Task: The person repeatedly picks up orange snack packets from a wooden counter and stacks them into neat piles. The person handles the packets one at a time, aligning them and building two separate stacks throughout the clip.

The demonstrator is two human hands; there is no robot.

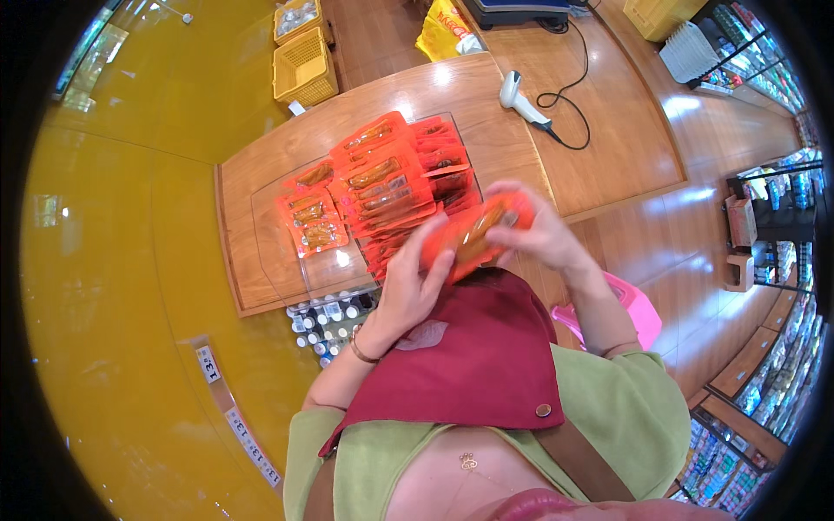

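Note:
My left hand (417,273) and my right hand (537,231) both grip an orange plastic food packet (479,234), tilted and slightly blurred, just above my maroon apron. Left of and beyond it, many similar orange packets (384,176) stand in packed rows in a clear plastic tray (306,277) on the wooden counter (241,260). A few packets (316,221) lie in a shorter row at the tray's left side. Whether the held pieces are one packet or a small stack, I cannot tell.
A barcode scanner (524,104) with a coiled cable lies at the counter's right. Yellow baskets (303,68) stand beyond its far edge. White-capped bottles (326,322) are below the near left edge. A pink plastic object (629,309) is low on the right, near shop shelves.

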